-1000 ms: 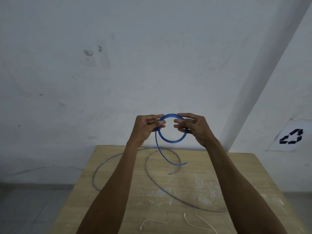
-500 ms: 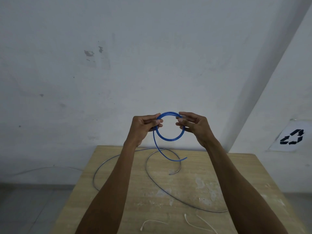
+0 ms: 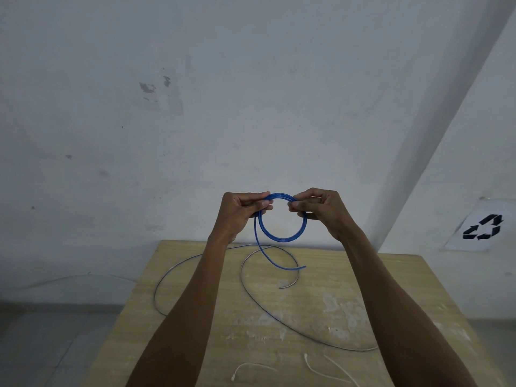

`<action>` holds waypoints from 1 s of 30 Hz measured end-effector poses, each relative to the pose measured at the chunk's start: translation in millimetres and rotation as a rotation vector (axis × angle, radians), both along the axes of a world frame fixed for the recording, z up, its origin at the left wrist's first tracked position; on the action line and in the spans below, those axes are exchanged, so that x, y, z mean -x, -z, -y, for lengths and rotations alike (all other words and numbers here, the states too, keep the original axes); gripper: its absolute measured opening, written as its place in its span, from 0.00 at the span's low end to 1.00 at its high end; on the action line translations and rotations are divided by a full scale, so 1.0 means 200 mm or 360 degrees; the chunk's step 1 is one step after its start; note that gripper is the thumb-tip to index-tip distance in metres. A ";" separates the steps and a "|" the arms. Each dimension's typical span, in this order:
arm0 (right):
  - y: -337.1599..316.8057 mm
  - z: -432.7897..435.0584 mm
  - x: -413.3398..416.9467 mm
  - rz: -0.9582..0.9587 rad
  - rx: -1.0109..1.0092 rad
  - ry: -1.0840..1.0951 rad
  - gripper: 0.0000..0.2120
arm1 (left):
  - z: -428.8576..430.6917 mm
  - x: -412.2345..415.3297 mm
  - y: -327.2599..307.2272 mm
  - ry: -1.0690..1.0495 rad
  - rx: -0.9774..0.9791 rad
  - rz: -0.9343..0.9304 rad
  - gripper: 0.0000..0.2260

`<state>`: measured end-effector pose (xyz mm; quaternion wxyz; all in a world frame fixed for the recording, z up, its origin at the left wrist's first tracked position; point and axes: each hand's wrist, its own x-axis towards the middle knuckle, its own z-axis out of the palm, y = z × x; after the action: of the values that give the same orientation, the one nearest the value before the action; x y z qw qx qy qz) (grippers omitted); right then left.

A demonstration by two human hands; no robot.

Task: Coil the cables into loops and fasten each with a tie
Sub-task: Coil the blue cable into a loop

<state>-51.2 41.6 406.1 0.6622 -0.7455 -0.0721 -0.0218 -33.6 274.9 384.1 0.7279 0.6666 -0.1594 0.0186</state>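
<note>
The thin blue plastic-sheathed cable (image 3: 279,238) is coiled into a round multi-turn loop, held in the air above the pale wooden surface (image 3: 363,289). The left hand (image 3: 243,210) pinches the loop's upper left, its fingers (image 3: 262,203) curled narrowly around the strands. The right hand (image 3: 321,210) pinches the upper right in the same manner. One free blue end hangs down from the left grip. A long grey cable (image 3: 241,270) and white ties (image 3: 251,365) lie on the surface.
</note>
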 end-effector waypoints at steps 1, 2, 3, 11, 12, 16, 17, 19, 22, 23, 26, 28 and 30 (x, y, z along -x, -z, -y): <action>-0.01 0.00 0.00 0.0018 0.0028 0.0000 0.10 | 0.00 0.00 0.00 0.0019 -0.0019 0.0001 0.13; -0.01 0.00 0.00 0.0034 0.0056 0.0007 0.11 | 0.00 0.00 0.00 0.0037 -0.0041 0.0001 0.12; -0.02 0.00 0.01 0.0047 0.0083 0.0016 0.12 | -0.01 0.00 -0.01 0.0054 -0.0060 0.0004 0.12; -0.05 0.01 0.03 0.0062 0.0101 -0.0078 0.10 | -0.04 0.00 -0.04 0.0111 -0.0087 0.0030 0.13; -0.05 0.01 0.03 0.0064 0.0131 -0.0095 0.10 | -0.04 0.01 -0.03 0.0112 -0.0103 0.0031 0.13; -0.07 0.02 0.04 0.0103 0.0322 -0.0155 0.10 | -0.04 0.02 -0.02 0.0134 -0.0203 0.0031 0.12; -0.08 0.02 0.04 0.0112 0.0338 -0.0154 0.11 | -0.04 0.02 -0.02 0.0140 -0.0216 0.0036 0.12; -0.08 0.02 0.03 0.0148 0.0364 -0.0134 0.11 | -0.04 0.02 -0.03 0.0148 -0.0219 0.0043 0.13; -0.08 0.02 0.02 0.0249 0.0445 -0.0087 0.10 | -0.05 0.03 -0.03 0.0181 -0.0196 0.0036 0.13; -0.08 0.02 0.02 0.0265 0.0455 -0.0070 0.09 | -0.05 0.02 -0.03 0.0193 -0.0201 0.0039 0.13; -0.07 0.03 0.02 0.0255 0.0438 -0.0024 0.09 | -0.06 0.02 -0.03 0.0214 -0.0229 0.0039 0.12; -0.07 0.03 0.02 0.0254 0.0455 -0.0014 0.09 | -0.06 0.01 -0.03 0.0209 -0.0243 0.0038 0.11; -0.07 0.03 0.02 0.0255 0.0450 -0.0012 0.09 | -0.06 0.01 -0.03 0.0194 -0.0247 0.0047 0.11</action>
<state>-54.8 35.7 420.6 0.5430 -0.8268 -0.1298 -0.0683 -34.7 287.2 390.8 0.6715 0.7097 -0.2112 -0.0283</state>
